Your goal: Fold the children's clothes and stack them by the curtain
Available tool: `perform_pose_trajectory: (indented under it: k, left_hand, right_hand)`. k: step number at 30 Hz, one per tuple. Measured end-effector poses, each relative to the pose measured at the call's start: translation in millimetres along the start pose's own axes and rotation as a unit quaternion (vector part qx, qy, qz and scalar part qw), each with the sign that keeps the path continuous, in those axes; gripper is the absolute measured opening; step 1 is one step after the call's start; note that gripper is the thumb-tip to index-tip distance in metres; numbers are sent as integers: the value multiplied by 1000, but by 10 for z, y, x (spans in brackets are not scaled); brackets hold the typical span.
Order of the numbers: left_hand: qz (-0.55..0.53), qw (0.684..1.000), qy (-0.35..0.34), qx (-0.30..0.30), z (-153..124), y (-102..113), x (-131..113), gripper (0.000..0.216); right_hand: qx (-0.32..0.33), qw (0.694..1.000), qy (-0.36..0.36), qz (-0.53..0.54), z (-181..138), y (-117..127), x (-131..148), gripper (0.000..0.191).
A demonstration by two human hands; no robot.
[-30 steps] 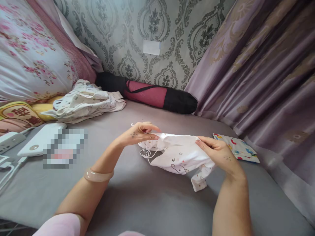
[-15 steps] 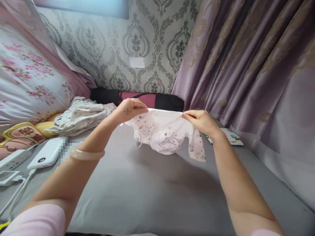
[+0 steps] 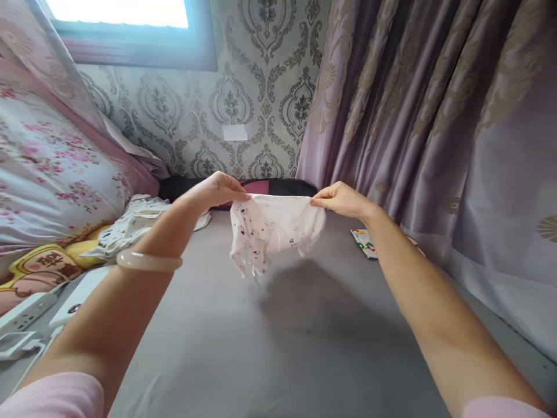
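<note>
Both my arms reach out over a grey bed sheet [image 3: 270, 348]. A small white baby garment [image 3: 272, 232] with little dark prints hangs in the air between my hands. My left hand [image 3: 217, 190] pinches its left top edge, and a pale bangle sits on that wrist. My right hand [image 3: 342, 199] pinches its right top edge. The garment droops lower on the left side and is blurred by motion. It does not touch the sheet.
A heap of printed white clothes [image 3: 134, 223] lies at the left by a flowered pillow [image 3: 47, 168]. A black and pink roll bag [image 3: 261, 187] lies along the wall. A colourful card [image 3: 365, 242] lies by the purple curtain [image 3: 435, 116]. A power strip [image 3: 26, 310] and power bank [image 3: 76, 293] are near left.
My hands lifted the garment off the sheet and raised it in front of me. The garment swung, and its lower part now bunches to the left. The view tilted upward.
</note>
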State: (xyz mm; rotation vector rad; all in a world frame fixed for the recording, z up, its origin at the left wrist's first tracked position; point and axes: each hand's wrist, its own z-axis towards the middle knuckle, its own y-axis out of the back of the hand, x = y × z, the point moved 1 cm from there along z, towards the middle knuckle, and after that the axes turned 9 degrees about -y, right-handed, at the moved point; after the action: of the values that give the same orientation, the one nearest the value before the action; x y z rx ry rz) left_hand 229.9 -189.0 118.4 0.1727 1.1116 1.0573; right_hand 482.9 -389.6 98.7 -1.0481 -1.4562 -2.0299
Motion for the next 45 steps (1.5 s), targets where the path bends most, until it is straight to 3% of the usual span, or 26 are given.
perform_pose_trajectory:
  k: [7, 15, 21, 27, 33, 37, 40, 45]
  left_hand:
    - [48, 998, 2, -35, 54, -210, 167, 31]
    - [-159, 986, 1, -50, 107, -254, 204, 42]
    - [-138, 989, 32, -46, 144, -304, 304, 48]
    - [-182, 981, 45, -43, 178, -358, 362, 44]
    - [-179, 982, 48, -40, 203, -371, 401, 41]
    - [-126, 987, 6, -103, 243, -440, 416, 39]
    - [-3, 984, -67, -164, 263, -463, 402, 37]
    - [247, 933, -138, -224, 145, -416, 307, 35]
  right_hand:
    - [-48, 998, 4, 44, -15, -27, -83, 47]
    - [-38, 996, 0, 86, -41, 2, -131, 50]
    - [-60, 995, 16, 77, 30, 1, -148, 50]
    - [-32, 996, 19, 79, 91, -71, -164, 45]
    - [-79, 993, 19, 91, 165, -111, -241, 50]
    - [-192, 979, 50, 40, 295, -140, -297, 51]
    - [-275, 958, 55, -58, 302, -194, -253, 48]
    - [-367, 907, 54, -200, 72, -294, -84, 44]
